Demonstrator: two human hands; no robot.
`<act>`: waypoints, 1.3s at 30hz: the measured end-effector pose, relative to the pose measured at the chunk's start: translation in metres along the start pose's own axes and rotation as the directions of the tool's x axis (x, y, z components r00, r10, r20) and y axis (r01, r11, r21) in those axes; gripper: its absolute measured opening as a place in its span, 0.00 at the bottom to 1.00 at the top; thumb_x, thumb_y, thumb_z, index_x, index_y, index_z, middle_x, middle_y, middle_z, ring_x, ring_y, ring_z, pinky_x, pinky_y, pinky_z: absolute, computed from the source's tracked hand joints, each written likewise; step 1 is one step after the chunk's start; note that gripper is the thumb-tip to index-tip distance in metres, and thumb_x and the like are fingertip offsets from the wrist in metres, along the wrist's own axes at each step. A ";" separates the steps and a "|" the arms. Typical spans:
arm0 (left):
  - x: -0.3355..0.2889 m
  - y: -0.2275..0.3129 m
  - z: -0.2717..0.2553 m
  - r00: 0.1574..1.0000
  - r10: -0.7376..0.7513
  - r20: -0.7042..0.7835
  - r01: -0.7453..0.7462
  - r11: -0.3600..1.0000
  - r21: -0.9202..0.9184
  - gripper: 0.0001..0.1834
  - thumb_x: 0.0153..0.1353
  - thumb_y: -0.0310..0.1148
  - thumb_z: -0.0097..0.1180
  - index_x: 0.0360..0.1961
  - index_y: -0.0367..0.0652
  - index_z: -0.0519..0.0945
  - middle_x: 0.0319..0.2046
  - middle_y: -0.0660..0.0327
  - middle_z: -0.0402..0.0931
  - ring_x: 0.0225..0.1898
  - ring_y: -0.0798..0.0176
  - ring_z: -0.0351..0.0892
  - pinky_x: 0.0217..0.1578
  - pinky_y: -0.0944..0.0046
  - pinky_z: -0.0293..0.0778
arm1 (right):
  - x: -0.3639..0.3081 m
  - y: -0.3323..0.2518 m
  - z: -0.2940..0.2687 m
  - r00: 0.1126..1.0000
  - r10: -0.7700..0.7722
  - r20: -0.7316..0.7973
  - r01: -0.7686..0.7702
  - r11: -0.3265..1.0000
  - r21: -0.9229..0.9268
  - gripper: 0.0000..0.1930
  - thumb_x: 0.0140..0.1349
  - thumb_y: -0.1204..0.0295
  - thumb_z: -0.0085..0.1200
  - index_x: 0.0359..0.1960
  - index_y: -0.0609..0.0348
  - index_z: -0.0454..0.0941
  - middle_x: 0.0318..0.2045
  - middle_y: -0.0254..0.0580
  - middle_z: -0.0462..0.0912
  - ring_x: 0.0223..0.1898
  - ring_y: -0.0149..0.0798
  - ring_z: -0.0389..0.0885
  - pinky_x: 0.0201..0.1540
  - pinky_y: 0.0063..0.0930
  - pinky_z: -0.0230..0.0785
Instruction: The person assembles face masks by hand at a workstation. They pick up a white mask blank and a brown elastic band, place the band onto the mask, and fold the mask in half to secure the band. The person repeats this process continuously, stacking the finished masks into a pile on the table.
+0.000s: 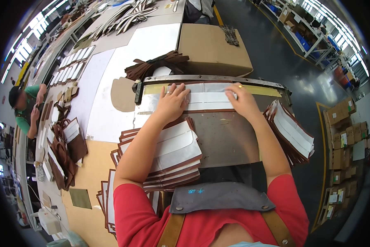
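A brown-edged leather panel with white backing (207, 100) lies across a metal work plate (222, 140), just in front of a long metal bar (209, 77). My left hand (172, 103) rests flat on the panel's left end, its fingers spread toward the bar. At the opposite end my right hand (243, 99) has its thumb and fingers curled together on the panel's edge. Under my left forearm is a stack of similar white-backed panels (174, 150). Another bundle of panels (290, 129) hangs at the plate's right side, beyond my right forearm.
Behind the bar stand a large cardboard box (214, 49) and a pile of dark brown strips (156, 66). A co-worker (26, 103) in green works at the far left table. Brown pieces (65, 152) lie at left; cartons (341, 140) are stacked at right.
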State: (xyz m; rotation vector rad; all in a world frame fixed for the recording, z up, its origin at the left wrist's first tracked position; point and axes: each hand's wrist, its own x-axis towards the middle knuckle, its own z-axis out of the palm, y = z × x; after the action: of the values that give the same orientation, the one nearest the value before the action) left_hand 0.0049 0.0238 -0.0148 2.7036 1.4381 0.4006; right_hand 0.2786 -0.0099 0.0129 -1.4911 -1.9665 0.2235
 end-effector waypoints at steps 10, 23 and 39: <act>0.002 0.011 0.006 1.000 -0.011 0.014 0.010 0.999 0.044 0.27 0.66 0.50 0.40 0.63 0.54 0.63 0.65 0.54 0.56 0.66 0.44 0.51 0.64 0.48 0.48 | -0.007 0.011 0.017 0.984 -0.159 0.085 0.176 0.954 -0.244 0.16 0.62 0.65 0.49 0.50 0.54 0.76 0.51 0.43 0.76 0.54 0.44 0.71 0.56 0.37 0.64; 0.005 0.018 0.002 0.996 0.029 -0.087 -0.026 0.999 0.035 0.26 0.63 0.47 0.47 0.59 0.47 0.67 0.54 0.54 0.66 0.57 0.47 0.63 0.57 0.50 0.59 | -0.001 0.005 0.016 0.988 -0.128 0.090 0.149 0.945 -0.291 0.15 0.60 0.68 0.51 0.48 0.55 0.75 0.45 0.43 0.75 0.49 0.45 0.71 0.54 0.38 0.63; 0.005 0.023 0.002 0.989 0.061 -0.138 -0.063 0.998 -0.009 0.22 0.58 0.37 0.54 0.53 0.41 0.69 0.49 0.53 0.69 0.54 0.47 0.66 0.50 0.55 0.67 | 0.051 -0.011 0.051 0.943 -0.323 0.073 0.326 0.945 -0.024 0.13 0.54 0.74 0.53 0.43 0.60 0.76 0.41 0.42 0.75 0.45 0.46 0.71 0.50 0.37 0.64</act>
State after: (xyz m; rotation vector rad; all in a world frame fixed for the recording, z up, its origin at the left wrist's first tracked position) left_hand 0.0267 0.0152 -0.0120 2.7649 1.3784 0.6096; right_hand 0.2327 0.0448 -0.0013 -1.1687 -2.2457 0.0958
